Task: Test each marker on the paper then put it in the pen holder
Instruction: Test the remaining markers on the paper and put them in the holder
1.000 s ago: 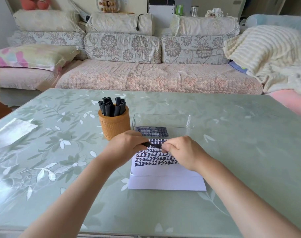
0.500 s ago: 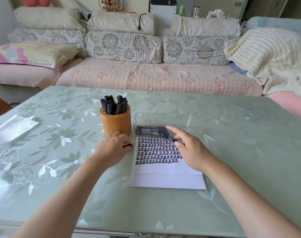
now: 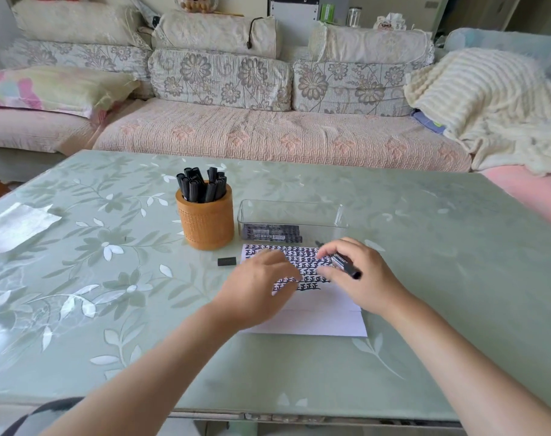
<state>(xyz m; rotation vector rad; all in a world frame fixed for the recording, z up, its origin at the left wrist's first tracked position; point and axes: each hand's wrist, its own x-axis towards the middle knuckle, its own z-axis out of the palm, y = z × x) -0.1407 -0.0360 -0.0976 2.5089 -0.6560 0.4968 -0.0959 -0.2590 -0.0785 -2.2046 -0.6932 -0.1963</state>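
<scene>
A black marker (image 3: 346,265) is pinched in the right hand (image 3: 364,283) above the paper's (image 3: 324,320) right side. The left hand (image 3: 258,291) is held palm down, fingers loosely extended, over the paper's left half.

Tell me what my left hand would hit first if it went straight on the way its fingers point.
Probably the clear plastic box, just beyond the paper under your left hand. Your right hand, holding a marker, lies close beside that line, so it is uncertain.
</scene>
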